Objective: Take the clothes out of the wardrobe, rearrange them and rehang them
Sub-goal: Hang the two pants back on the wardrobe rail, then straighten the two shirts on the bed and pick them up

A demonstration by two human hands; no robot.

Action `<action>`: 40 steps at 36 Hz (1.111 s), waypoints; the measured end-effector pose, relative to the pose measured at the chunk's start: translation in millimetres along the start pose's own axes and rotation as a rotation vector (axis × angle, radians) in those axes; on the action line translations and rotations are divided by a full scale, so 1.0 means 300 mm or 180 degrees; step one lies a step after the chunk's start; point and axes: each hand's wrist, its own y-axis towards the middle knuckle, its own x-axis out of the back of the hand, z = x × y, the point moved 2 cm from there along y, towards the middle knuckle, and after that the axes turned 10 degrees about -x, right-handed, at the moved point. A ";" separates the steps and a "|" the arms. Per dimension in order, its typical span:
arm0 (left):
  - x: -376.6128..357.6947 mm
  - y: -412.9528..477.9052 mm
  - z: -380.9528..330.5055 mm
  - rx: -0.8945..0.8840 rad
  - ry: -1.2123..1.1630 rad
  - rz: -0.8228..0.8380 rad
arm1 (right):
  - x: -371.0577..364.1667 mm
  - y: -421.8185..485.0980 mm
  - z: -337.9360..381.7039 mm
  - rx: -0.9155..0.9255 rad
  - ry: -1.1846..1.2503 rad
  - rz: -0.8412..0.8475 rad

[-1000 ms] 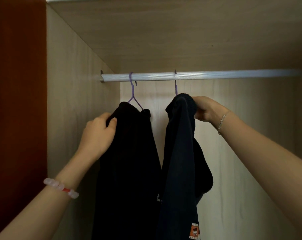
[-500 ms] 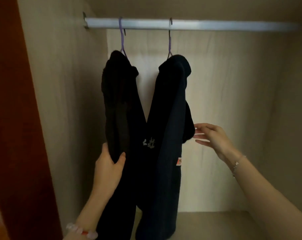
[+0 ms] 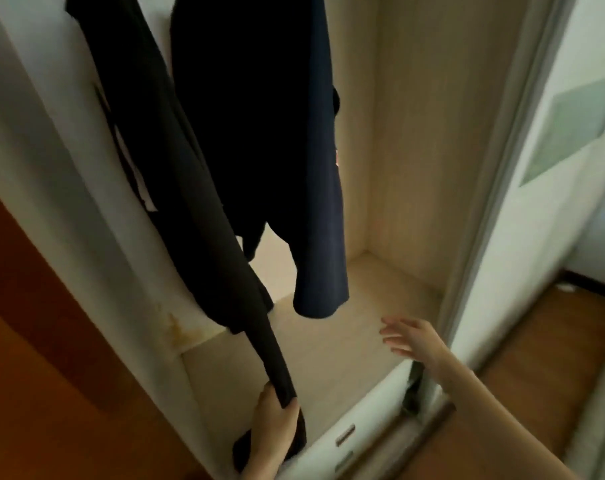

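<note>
Pale wooden wardrobe (image 3: 415, 168) interior, seen from above. Far left: reddish-brown door panel (image 3: 34, 341). Next: black garment (image 3: 176, 168), hanging and slanting forward and down, its lower end gripped in the left hand (image 3: 275, 424), fingers curled round the cloth near the wardrobe's front edge. Just beside it: navy garment (image 3: 315, 220), hanging free, hem above the wardrobe floor (image 3: 329, 358). Below and right of that hem: right hand (image 3: 415, 341), fingers spread and straight, holding nothing, clear of both garments. Far right: brown room floor (image 3: 543, 368).
</note>
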 end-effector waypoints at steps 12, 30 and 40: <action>-0.278 -0.281 0.133 -0.0530 0.0113 0.2001 | 0.218 -0.586 -0.656 -0.0953 0.0853 -0.1220; -0.535 -0.737 0.255 -0.1032 0.0622 0.3478 | -0.045 -1.308 -1.442 -0.2356 0.2089 -0.2205; -0.286 -0.702 0.671 -0.0449 0.1487 0.3673 | -0.253 -1.467 -1.492 -0.2309 0.2528 -0.2549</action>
